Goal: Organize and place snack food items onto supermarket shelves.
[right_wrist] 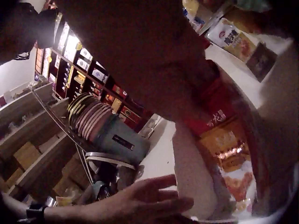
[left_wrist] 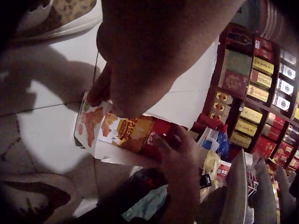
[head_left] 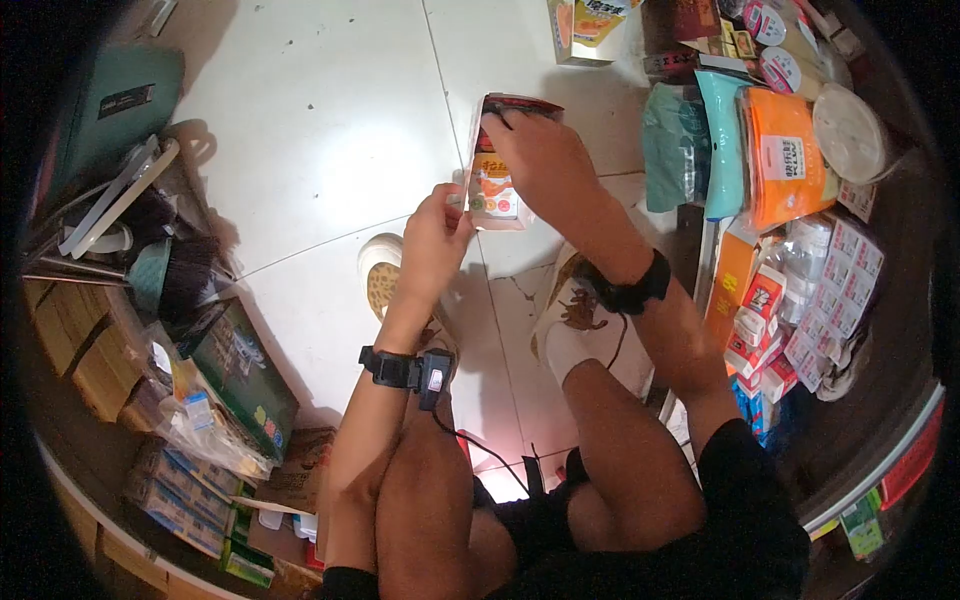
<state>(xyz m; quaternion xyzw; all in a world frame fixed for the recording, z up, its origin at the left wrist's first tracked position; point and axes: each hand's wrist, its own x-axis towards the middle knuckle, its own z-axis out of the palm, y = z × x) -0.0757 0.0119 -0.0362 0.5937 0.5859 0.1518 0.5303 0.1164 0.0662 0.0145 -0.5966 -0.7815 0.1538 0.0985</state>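
Note:
An open white card box (left_wrist: 126, 156) lies on the tiled floor between my feet. A snack packet (head_left: 495, 180), red at one end and orange with a food picture at the other, shows in its opening. My right hand (head_left: 545, 165) bends over the far end, its fingers gripping the packet's red end; the left wrist view shows this right hand (left_wrist: 180, 156) from the side. My left hand (head_left: 437, 240) is at the near left side, fingertips touching the box's edge. In the right wrist view the left hand's fingers (right_wrist: 161, 205) look fairly straight and spread beside the box wall.
Bagged goods, including an orange pack (head_left: 785, 160), and small boxes line the right side. A green bin (head_left: 125, 110), a brush (head_left: 185, 275) and cartons stand left. Another yellow-and-white box (head_left: 590, 30) sits ahead on the floor. My shoes (head_left: 380, 275) flank the near floor.

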